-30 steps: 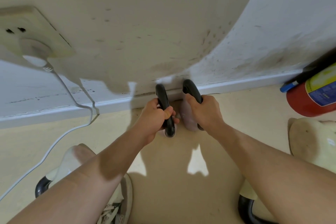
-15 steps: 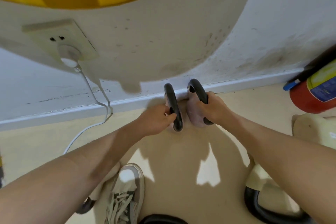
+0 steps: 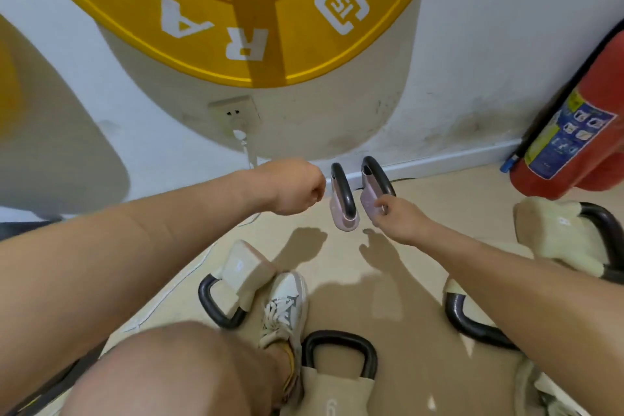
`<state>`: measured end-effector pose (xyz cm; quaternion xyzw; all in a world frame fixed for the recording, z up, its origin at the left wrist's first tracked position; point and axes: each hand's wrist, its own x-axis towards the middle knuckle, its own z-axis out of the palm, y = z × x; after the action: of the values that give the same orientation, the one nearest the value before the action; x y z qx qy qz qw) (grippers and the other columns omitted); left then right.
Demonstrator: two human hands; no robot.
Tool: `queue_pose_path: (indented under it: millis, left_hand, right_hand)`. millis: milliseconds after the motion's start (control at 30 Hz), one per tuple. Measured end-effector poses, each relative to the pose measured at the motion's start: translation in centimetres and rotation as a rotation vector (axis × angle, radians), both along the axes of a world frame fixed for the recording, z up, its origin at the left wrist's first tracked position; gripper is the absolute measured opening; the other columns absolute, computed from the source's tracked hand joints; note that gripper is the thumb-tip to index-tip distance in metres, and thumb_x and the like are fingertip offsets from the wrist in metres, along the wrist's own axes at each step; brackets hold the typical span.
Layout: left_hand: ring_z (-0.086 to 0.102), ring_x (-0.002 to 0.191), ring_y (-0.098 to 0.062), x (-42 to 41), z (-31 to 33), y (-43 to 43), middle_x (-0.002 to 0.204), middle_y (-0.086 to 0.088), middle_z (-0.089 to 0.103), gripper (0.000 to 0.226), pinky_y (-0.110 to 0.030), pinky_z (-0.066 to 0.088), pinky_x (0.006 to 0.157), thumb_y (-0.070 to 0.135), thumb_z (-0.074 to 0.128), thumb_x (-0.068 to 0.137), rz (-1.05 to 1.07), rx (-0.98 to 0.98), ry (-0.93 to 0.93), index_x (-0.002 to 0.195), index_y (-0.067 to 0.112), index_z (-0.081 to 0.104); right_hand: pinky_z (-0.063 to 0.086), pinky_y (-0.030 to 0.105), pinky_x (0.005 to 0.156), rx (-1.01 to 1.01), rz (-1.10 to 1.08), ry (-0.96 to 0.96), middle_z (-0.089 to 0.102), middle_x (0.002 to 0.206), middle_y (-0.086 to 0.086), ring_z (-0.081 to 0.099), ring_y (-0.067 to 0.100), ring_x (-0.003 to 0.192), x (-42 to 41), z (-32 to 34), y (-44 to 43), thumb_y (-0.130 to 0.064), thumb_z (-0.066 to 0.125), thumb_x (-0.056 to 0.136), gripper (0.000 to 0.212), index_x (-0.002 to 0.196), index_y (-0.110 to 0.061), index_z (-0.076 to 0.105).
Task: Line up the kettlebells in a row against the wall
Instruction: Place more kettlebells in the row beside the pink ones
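Two small pink kettlebells with black handles stand side by side on the floor against the white baseboard (image 3: 445,164): the left one (image 3: 338,213) and the right one (image 3: 369,193). My left hand (image 3: 294,186) hovers just left of the left handle, fingers curled, holding nothing. Just in front of the right pink kettlebell is my right hand (image 3: 396,214), fingers loose, off the handle. Several beige kettlebells with black handles lie nearer me: one at the left (image 3: 243,275), one at the bottom centre (image 3: 337,382), one under my right forearm (image 3: 469,321), one at the far right (image 3: 557,236).
A red fire extinguisher (image 3: 580,125) leans in the right corner. A yellow disc (image 3: 236,10) hangs on the wall above a socket (image 3: 235,111) with a white cable (image 3: 250,155) running down to the floor. My shoe (image 3: 287,300) and knee (image 3: 162,371) are below.
Both hands have let go of the pink kettlebells' handles and drawn back. The kettlebells stay at the baseboard. The view has risen and pulled away from the wall.
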<state>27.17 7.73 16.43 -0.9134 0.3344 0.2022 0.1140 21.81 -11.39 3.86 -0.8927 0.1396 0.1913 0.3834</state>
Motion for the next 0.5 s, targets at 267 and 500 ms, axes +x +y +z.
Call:
queue_pose_path:
  millis: [267,500]
  left_hand:
    - [0.062,0.100,-0.032,-12.3,6.4,-2.1,0.113,-0.009,0.066,0.034,-0.036,0.052,0.074,0.007,0.046,0.090,-0.012,-0.008,-0.263,0.117,0.019,0.064]
    - [0.065,0.093,-0.032,-20.4,0.6,-3.2,0.101,-0.010,0.071,0.033,-0.040,0.055,0.073,0.005,0.056,0.080,0.122,-0.183,-0.087,0.108,0.016,0.070]
  right_hand:
    - [0.038,0.020,0.046,0.400,-0.193,-0.112,0.061,0.080,0.015,0.055,0.020,0.054,-11.6,8.4,3.8,-0.004,0.040,0.094,0.023,0.089,-0.010,0.062]
    - [0.036,0.023,0.044,0.422,-0.188,-0.120,0.061,0.064,0.011,0.057,0.019,0.048,-17.4,6.8,5.7,0.005,0.043,0.085,0.028,0.069,-0.013,0.058]
